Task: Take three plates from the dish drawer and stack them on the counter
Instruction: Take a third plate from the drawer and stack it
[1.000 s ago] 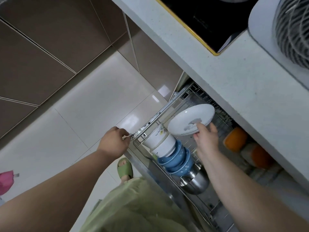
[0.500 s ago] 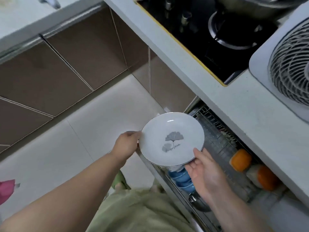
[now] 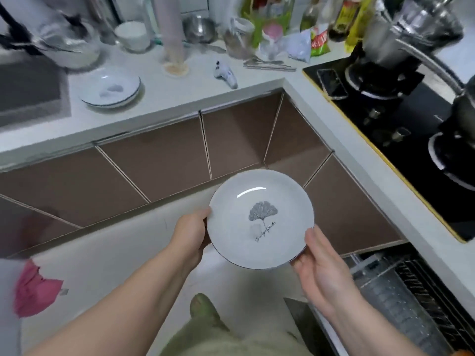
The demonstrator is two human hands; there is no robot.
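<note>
Plate [image 3: 259, 218] clamped at its rim by left hand [image 3: 191, 236] and right hand [image 3: 320, 268] — plates [image 3: 110, 89] already on tabletop [image 3: 164, 98] by the sink [image 3: 30, 91]; more stacking left.

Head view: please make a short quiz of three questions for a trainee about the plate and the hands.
1. True or false: the held plate rests on the counter.
2. Which hands grip the held plate? A) left only B) right only C) both
3. Fill in: a plate on the counter sits beside the ____.

Key:
1. False; it is held in the air.
2. C; left hand and right hand hold opposite rims.
3. sink
</note>
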